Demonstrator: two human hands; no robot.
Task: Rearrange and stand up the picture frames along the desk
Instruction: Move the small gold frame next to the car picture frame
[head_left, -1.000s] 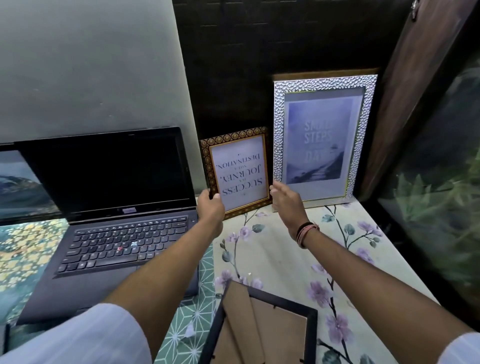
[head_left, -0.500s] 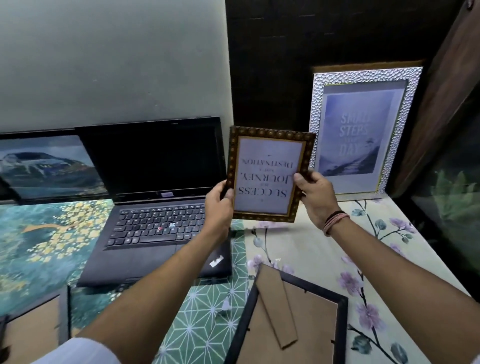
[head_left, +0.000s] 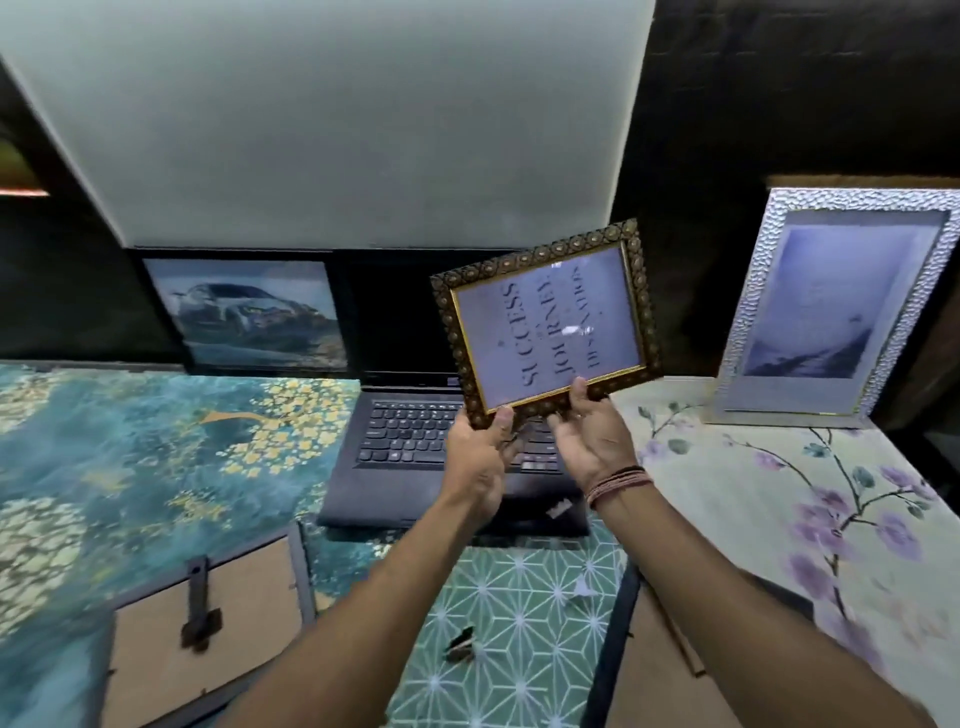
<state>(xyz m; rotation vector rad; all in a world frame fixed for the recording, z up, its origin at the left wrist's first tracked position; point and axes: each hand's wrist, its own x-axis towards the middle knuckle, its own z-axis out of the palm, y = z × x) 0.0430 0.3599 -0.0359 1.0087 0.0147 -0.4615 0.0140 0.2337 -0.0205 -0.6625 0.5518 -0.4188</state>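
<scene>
Both hands' fingers (head_left: 503, 418) pinch the brown frame (head_left: 545, 319) by its lower edge, held aloft

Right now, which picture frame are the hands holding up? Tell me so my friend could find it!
Find the open black laptop in the middle of the desk. Just above its keyboard, the left hand and right hand hold the small brown frame in the air. Unlike the tall silver frame and the car picture standing at the back, it has a dark beaded border with a gold inner edge, and its words run sideways.
</scene>
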